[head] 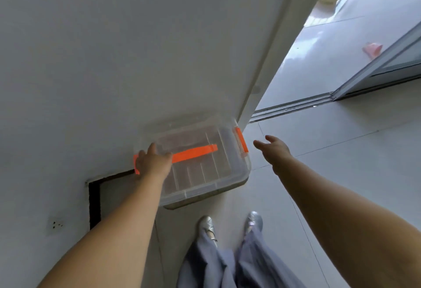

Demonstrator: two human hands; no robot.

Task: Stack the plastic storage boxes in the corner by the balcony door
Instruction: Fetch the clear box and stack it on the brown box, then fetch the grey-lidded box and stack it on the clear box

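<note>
A clear plastic storage box [205, 174] with an orange lid handle and orange side clips stands on the floor against the white wall, right beside the balcony door frame. My left hand [152, 162] rests on the box's left end, over the orange clip there, fingers curled on the lid edge. My right hand [273, 149] hovers just right of the box's right clip, fingers apart, holding nothing. Whether another box lies underneath I cannot tell.
The white door frame [257, 83] rises just behind the box. A sliding door track [291, 106] crosses the tiled floor to the right, with the glass door [387, 71] slid open. My feet in silver shoes [230, 226] stand close in front. A wall socket [55, 225] sits low left.
</note>
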